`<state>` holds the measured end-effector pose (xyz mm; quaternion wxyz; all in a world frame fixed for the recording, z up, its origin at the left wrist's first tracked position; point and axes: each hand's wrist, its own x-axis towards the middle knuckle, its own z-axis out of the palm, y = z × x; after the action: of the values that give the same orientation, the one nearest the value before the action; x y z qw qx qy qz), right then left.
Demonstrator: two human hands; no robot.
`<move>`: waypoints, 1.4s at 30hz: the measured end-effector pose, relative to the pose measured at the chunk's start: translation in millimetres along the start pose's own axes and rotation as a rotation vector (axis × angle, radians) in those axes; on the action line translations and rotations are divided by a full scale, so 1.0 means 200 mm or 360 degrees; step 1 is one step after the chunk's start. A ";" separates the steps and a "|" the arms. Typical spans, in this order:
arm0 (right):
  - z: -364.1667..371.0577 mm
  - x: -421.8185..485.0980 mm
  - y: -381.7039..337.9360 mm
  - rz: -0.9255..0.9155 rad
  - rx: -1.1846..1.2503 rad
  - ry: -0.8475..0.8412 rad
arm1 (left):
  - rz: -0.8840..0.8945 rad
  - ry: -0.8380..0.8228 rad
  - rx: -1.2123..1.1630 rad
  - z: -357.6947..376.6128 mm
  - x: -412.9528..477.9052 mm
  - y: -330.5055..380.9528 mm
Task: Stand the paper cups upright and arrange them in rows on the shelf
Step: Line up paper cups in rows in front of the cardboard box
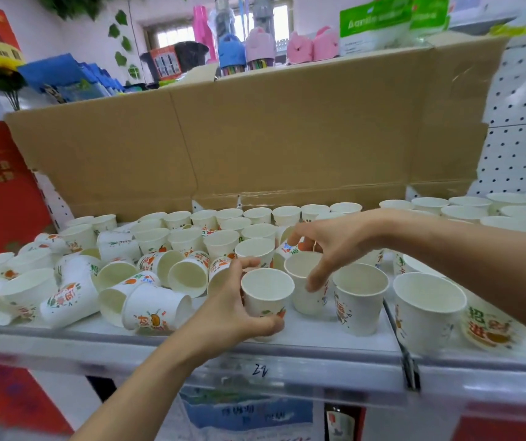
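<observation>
Gripping upright paper cup [266, 296] at front of shelf [315, 331] with left hand [239, 302], apparently seating it in the front row; pinching neighbouring cup [303, 289] by its rim with right hand [331, 246], alongside. Toppled cups [147, 302] heaped leftward.

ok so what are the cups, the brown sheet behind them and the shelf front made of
cups: thin paper, matte white, rolled rims, printed outside; an inner coating can't be told. brown sheet: likely corrugated cardboard, matte, creased along fold lines. shelf front: seems translucent glossy plastic, since things below show through it.
</observation>
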<state>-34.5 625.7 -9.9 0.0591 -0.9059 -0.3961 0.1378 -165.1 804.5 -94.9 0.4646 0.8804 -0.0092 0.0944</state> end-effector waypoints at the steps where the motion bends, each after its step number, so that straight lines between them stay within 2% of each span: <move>1: 0.01 0.00 0.00 -0.0011 -0.0017 0.0004 | -0.0005 -0.0003 0.0019 0.00 0.00 0.00; 6: 0.01 -0.02 -0.03 -0.0052 -0.0076 0.0022 | 0.0003 0.0040 0.0053 -0.02 -0.03 0.02; 11: -0.03 -0.05 -0.02 -0.0045 -0.0159 -0.0079 | 0.0059 -0.0050 0.0233 -0.03 -0.08 0.07; 13: -0.08 -0.05 0.00 -0.0116 -0.0080 0.0025 | 0.0114 0.0057 0.0230 -0.10 -0.05 0.10; 16: -0.14 -0.01 0.05 -0.0162 0.0025 0.0302 | 0.0164 0.0386 0.0162 -0.20 0.06 0.13; 18: -0.16 0.06 0.09 -0.0128 -0.0034 0.0404 | 0.0194 0.0495 0.0502 -0.20 0.14 0.13; 20: -0.15 0.15 0.12 -0.0071 -0.0139 0.0420 | 0.0232 0.0491 0.0975 -0.18 0.22 0.12; 22: -0.11 0.24 0.15 -0.0013 -0.0253 0.0405 | 0.0215 0.0438 0.1157 -0.16 0.27 0.09; 26: -0.05 0.38 0.21 0.0073 -0.0405 0.0404 | 0.0210 0.0398 0.1170 -0.14 0.31 0.08; 30: -0.03 0.46 0.24 0.0085 -0.0203 0.0434 | 0.0177 0.0411 0.1035 -0.11 0.33 0.07; 33: -0.03 0.47 0.23 -0.0009 0.0053 0.0497 | 0.0159 0.0427 0.0920 -0.10 0.33 0.06; 36: -0.06 0.43 0.21 -0.0225 0.0240 0.0545 | 0.0216 0.0432 0.0925 -0.09 0.32 0.06; 39: -0.08 0.35 0.17 -0.0498 -0.0001 0.0544 | 0.0217 0.0389 0.0943 -0.09 0.31 0.06; 42: -0.09 0.29 0.14 -0.0627 -0.0255 0.0389 | 0.0208 0.0319 0.0915 -0.10 0.30 0.06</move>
<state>28.0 648.6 -10.4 0.0604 -0.8228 -0.5648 -0.0189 -110.9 818.6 -62.9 0.1882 0.9596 0.0072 0.2091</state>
